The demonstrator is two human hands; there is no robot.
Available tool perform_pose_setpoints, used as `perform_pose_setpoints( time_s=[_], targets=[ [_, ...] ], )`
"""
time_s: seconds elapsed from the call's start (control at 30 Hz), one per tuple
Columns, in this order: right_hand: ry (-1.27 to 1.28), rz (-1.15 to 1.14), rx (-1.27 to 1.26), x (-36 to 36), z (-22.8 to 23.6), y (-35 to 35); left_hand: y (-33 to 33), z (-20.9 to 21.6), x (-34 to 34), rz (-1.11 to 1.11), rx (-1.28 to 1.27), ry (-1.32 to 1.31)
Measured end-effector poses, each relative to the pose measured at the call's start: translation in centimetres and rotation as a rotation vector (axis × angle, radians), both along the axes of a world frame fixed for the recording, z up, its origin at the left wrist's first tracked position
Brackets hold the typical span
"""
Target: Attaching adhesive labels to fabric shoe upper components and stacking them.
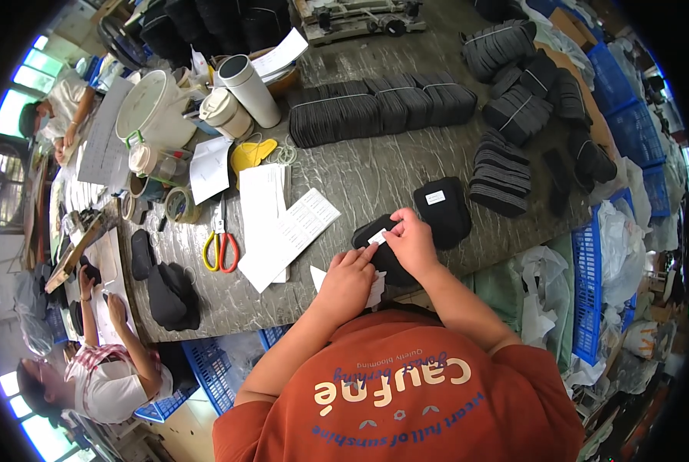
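Observation:
A black oblong fabric pad [397,266] lies at the table's near edge, in front of me. On it sits a small white label [377,237]. My right hand [414,245] has its thumb and forefinger closed at the label's right edge. From the left, my left hand [348,281] lies on the pad with its fingers stretched out, tips touching near the label's lower corner. White paper [378,289] shows from under that hand on both sides. Just beyond, to the right, a stack of black pads [443,215] carries a similar white label on top.
Bundled dark pads [383,108] line the far side, and more bundles [518,108] pile up at the right. Scissors [220,242], printed sheets [294,235], a tape roll [181,205] and a white tumbler [249,91] stand left. Blue crates [588,292] flank the table. A co-worker [102,377] works at left.

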State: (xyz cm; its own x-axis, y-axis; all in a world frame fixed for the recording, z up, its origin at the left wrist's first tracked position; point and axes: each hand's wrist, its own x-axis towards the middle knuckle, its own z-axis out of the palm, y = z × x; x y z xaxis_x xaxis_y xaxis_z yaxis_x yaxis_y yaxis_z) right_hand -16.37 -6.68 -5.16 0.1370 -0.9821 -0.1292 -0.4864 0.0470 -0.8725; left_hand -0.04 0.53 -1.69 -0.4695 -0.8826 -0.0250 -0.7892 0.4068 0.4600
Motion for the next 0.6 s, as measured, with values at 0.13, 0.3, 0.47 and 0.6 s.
perform_pose_setpoints(
  time_s=[0.13, 0.3, 0.47, 0.6],
  targets=[
    [0.104, -0.022, 0.019, 0.4, 0.6, -0.2, 0.0, 0.1, -0.1, 0.008, 0.006, -0.007],
    [0.267, -0.04, -0.311, -0.1, -0.7, -0.3, 0.1, -0.1, 0.0, 0.007, 0.018, -0.01],
    [0.165, 0.035, -0.221, -0.9, 0.0, -1.2, 0.6, -0.5, 0.5, 0.058, 0.069, 0.162],
    [0.123, 0.001, -0.19, -4.8, 0.7, -4.1, 0.9, -1.0, 0.8, 0.064, 0.117, 0.191]
  ],
)
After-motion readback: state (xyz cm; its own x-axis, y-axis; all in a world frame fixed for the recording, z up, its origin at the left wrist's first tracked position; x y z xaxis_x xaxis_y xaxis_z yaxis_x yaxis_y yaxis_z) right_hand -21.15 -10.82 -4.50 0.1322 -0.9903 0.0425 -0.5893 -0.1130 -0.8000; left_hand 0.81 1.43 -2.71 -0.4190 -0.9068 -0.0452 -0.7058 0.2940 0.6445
